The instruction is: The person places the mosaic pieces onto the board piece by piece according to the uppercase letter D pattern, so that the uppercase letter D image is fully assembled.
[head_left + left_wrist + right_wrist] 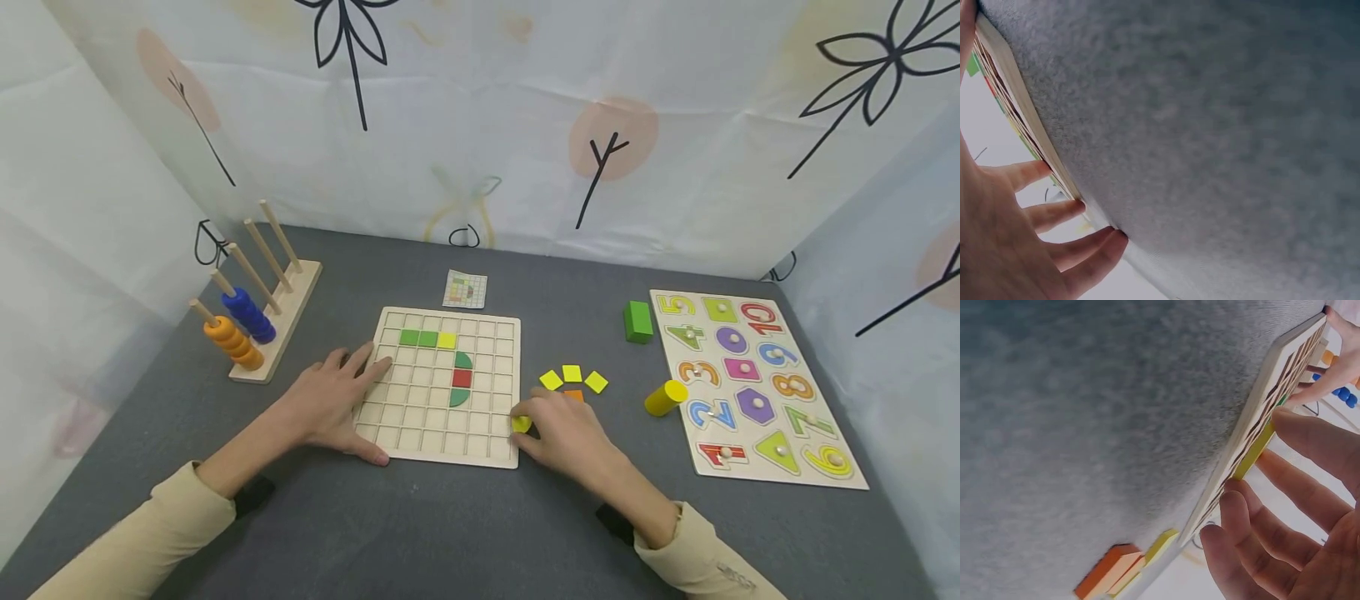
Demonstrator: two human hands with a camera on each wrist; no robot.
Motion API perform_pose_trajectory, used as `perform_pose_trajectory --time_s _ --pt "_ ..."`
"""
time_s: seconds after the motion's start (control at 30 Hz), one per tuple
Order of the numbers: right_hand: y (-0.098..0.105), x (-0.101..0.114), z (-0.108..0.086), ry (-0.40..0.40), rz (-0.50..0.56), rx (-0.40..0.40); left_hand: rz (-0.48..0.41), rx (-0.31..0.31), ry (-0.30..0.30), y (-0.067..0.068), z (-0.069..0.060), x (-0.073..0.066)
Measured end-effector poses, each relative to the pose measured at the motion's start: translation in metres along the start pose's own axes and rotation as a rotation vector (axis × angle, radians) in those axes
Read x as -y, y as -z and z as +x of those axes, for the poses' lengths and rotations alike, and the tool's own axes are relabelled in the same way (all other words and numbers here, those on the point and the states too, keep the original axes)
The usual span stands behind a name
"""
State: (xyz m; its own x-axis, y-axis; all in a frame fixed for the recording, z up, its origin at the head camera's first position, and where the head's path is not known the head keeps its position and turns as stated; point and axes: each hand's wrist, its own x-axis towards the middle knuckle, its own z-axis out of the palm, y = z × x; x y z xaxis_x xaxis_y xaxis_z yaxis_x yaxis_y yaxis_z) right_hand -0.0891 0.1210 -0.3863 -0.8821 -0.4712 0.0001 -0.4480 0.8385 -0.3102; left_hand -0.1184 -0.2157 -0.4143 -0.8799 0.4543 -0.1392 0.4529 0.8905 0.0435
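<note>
A wooden grid board (420,433) lies flat, bearing two green squares (417,338), a yellow square (447,340), a red square (462,378) and two green rounded pieces (463,360). My left hand (330,404) rests spread along its left edge, thumb at the near corner; the left wrist view has its fingers (1060,215) beside the rim. At the board's right edge my right hand (558,429) pinches a small yellow piece (1254,450) between thumb and fingertips. The fingers partly cover that piece in the head view (521,424).
Loose yellow squares (572,373) and an orange piece (573,395) lie beyond the right hand. A picture card (465,289) is behind the board. A peg stacker (296,312) stands left; a green block (638,322), yellow cylinder (665,398) and number puzzle (757,392) are right.
</note>
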Motion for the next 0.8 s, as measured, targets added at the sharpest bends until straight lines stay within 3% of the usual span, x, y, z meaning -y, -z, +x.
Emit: perform_pose_trajectory --time_s 0.33,0.8 --pt "-0.001 0.015 0.011 0.04 0.028 0.003 0.029 0.018 0.0 -0.001 0.005 -0.001" --pt "-0.014 0.048 0.046 0.116 0.015 0.077 0.019 0.039 0.009 0.001 0.007 -0.002"
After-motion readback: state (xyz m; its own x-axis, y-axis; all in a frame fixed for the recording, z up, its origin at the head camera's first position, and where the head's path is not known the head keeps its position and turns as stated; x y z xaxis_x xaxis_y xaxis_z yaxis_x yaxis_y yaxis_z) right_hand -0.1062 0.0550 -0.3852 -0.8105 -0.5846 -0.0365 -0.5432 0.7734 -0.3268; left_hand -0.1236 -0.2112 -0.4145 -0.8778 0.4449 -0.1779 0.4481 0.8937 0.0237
